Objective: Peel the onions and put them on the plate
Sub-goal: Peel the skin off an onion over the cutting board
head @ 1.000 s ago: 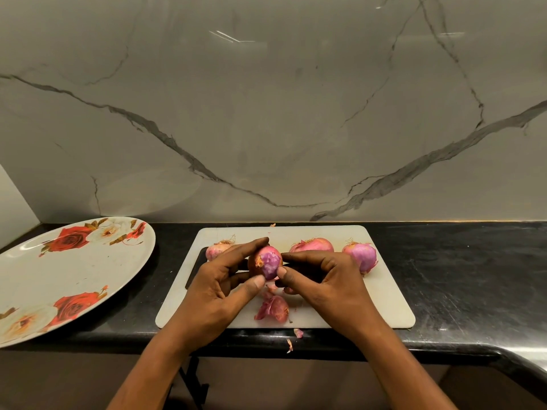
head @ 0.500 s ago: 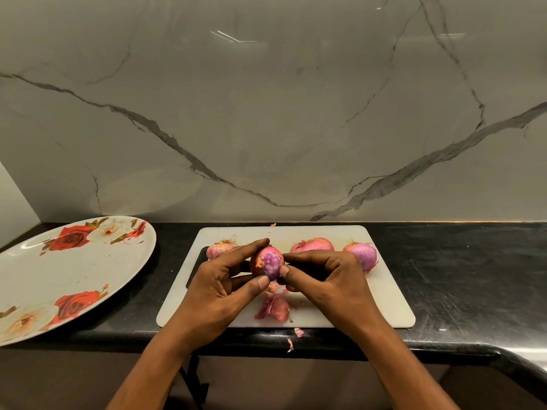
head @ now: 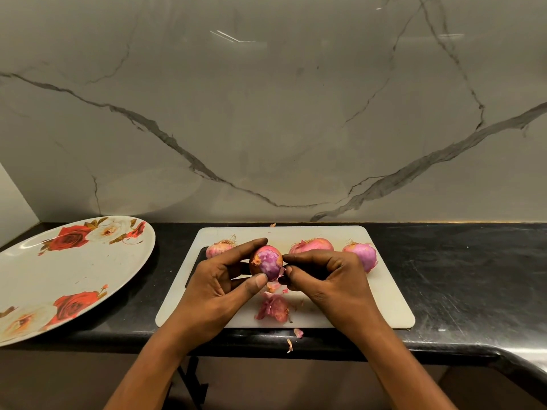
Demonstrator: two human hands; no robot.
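Note:
My left hand holds a partly peeled red onion between thumb and fingers above the white cutting board. Purple flesh shows on its front, with orange skin left at the edges. My right hand pinches a flap of skin at the onion's lower right side. Three unpeeled onions lie along the board's far side: one at the left, one in the middle and one at the right. The white plate with red roses stands to the left and holds no onions.
A heap of peeled skin lies on the board under my hands. Small skin scraps sit on the black counter near its front edge. A marble wall rises right behind the board.
The onion has turned a little in my left hand, and more purple flesh shows. My right fingers have shifted to its lower right edge.

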